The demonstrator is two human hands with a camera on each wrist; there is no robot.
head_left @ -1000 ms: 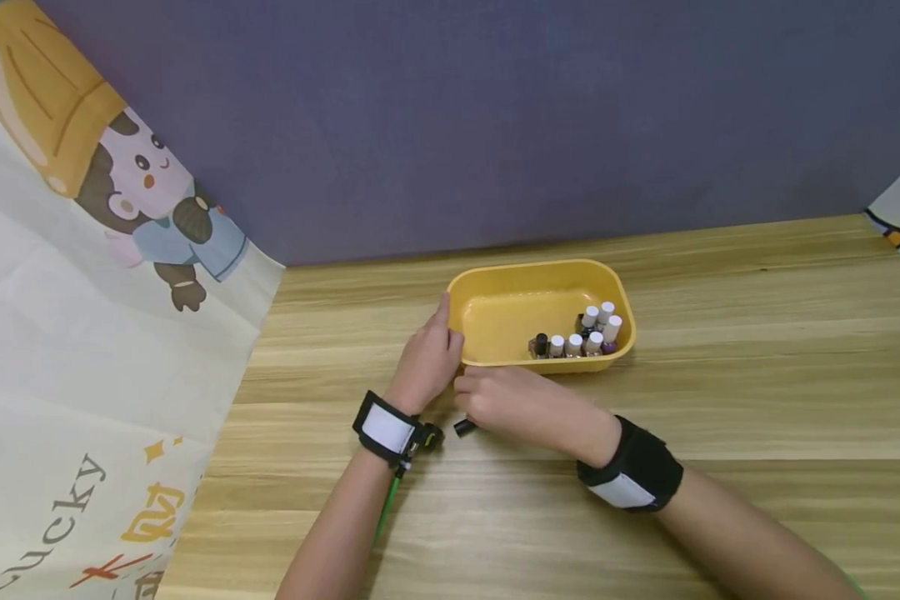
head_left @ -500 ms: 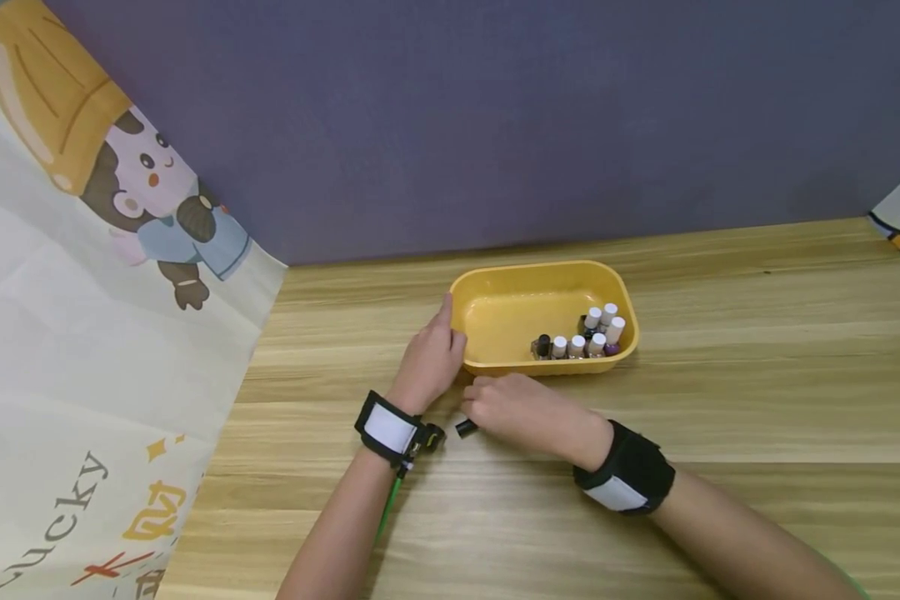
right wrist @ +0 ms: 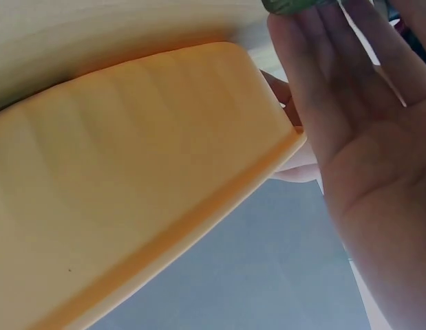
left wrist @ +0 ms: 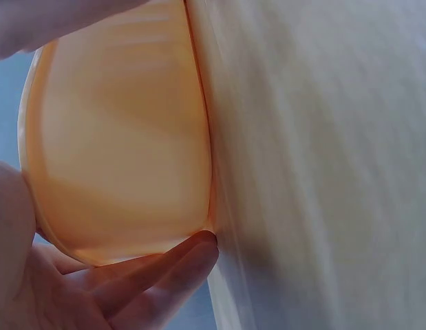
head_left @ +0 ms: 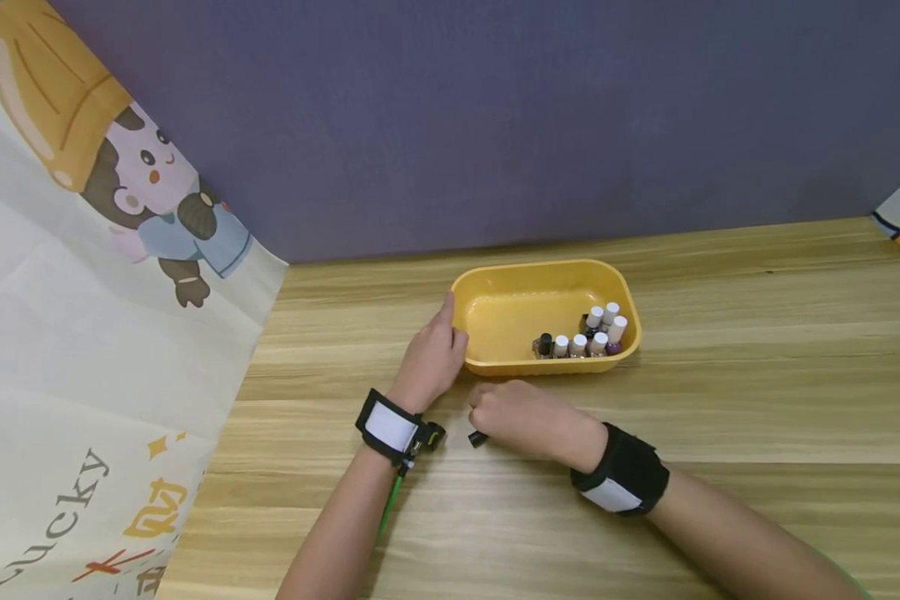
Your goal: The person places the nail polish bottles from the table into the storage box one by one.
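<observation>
In the head view, a yellow plastic basin (head_left: pixel 498 325) stands on the wooden table. My left hand (head_left: pixel 429 360) grips its left end, fingers (left wrist: pixel 161 285) and thumb spread around the end wall in the left wrist view. Just in front of the basin's near wall, my right hand (head_left: pixel 528 421) pinches a nail polish bottle. Its black cap (head_left: pixel 477 438) points out below the fingers, and a piece of its green body (right wrist: pixel 290 5) shows at the fingertips in the right wrist view. The rest of that bottle is hidden.
Several nail polish bottles (head_left: pixel 578 347) stand in the basin's right part, mostly white-capped, one black-capped (head_left: pixel 544 345). Behind the table (head_left: pixel 757 350) rises a dark blue panel (head_left: pixel 540 125). A printed cloth (head_left: pixel 135 350) borders the left side.
My right hand has drawn slightly back from the basin and to the right, and the black cap has tilted. My left hand keeps its hold on the basin.
</observation>
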